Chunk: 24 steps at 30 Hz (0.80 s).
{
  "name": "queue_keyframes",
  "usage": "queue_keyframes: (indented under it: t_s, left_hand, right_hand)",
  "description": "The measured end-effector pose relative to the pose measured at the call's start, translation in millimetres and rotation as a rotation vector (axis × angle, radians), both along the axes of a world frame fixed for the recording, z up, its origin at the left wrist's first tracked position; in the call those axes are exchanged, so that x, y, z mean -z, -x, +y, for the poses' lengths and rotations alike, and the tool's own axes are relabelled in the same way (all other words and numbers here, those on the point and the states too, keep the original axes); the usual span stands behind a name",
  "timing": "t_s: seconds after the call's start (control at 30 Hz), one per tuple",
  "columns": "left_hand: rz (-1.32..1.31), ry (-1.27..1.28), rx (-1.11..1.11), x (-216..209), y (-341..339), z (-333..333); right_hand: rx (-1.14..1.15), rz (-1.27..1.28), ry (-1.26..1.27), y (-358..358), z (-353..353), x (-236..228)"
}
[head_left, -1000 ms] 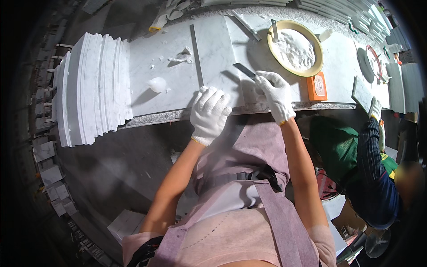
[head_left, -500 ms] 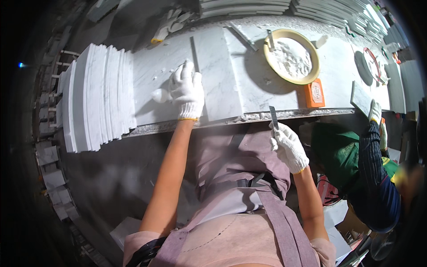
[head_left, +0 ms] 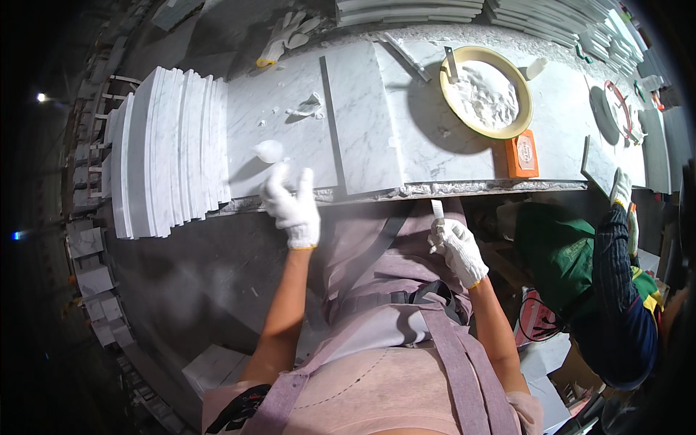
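My left hand [head_left: 291, 206], in a white knit glove, hovers at the bench's front edge, fingers apart and holding nothing. Just beyond it lies a rounded translucent white piece [head_left: 268, 151], whose kind I cannot make out. A crumpled white scrap [head_left: 310, 107] rests farther back on the marble slab [head_left: 362, 116]. My gloved right hand [head_left: 461, 254] is closed around a narrow flat metal blade [head_left: 437, 209], pointing up in front of my apron. Beyond it sits a yellow bowl [head_left: 527, 109] of white powder, with a putty knife [head_left: 451, 64] standing in it.
On the left, thin marble slabs [head_left: 170, 152] stand in a row. An orange box [head_left: 523, 154] is beside the bowl, a small white bottle [head_left: 536, 68] behind it. A metal bar [head_left: 407, 56] and white gloves [head_left: 283, 40] lie farther back. Another person [head_left: 558, 246] works close on my right.
My left hand has drawn back off the slab toward me, and the crumpled scrap now shows there. My right hand has lowered slightly; its blade has turned and catches the light.
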State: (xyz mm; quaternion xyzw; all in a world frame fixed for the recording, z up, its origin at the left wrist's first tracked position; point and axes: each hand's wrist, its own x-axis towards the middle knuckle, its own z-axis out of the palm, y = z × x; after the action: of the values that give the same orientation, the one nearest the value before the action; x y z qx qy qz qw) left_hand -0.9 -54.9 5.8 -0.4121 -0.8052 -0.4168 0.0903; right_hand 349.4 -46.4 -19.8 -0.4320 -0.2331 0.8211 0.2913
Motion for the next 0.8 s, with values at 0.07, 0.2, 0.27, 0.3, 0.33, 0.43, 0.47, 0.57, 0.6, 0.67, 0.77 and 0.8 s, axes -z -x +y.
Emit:
queue_keyframes:
  t_s: [0.07, 0.2, 0.27, 0.3, 0.33, 0.43, 0.47, 0.57, 0.6, 0.67, 0.77, 0.8]
  left_hand:
    - [0.058, 0.036, -0.160, 7, 27, -5]
    - [0.116, -0.002, -0.163, 21, 67, 15]
    - [-0.067, -0.004, -0.149, 23, 76, 28]
    - [-0.184, -0.041, -0.120, 24, 78, 33]
    - [-0.375, -0.093, -0.100, 23, 79, 37]
    - [-0.500, -0.094, -0.120, 22, 78, 39]
    - [-0.474, -0.096, -0.114, 23, 78, 39]
    - [-0.448, -0.112, -0.124, 29, 80, 39]
    - [-0.402, -0.128, -0.110, 31, 80, 39]
    - [-0.542, -0.208, -0.099, 32, 79, 40]
    - [-0.512, -0.231, -0.048, 28, 69, 41]
    - [-0.458, -0.183, -0.058, 23, 63, 41]
  right_hand:
    - [0.004, -0.086, 0.022, 1, -2, 6]
    - [-0.011, -0.114, -0.087, 5, 3, 12]
    - [-0.093, -0.189, -0.167, 4, 6, 8]
    - [-0.059, -0.117, -0.058, 2, 5, 4]
    - [-0.043, -0.155, -0.049, 0, 5, -1]
    - [-0.008, 0.020, 0.073, -4, -1, -15]
    - [-0.094, -0.104, -0.228, -4, -1, -18]
    - [-0.134, -0.133, -0.119, -3, 2, -25]
    - [-0.218, -0.215, -0.321, -3, 4, -28]
    - [-0.300, -0.296, -0.485, -4, 6, -35]
    - [-0.263, -0.268, -0.464, -5, 6, -50]
    - [-0.230, -0.239, -0.338, -4, 6, -54]
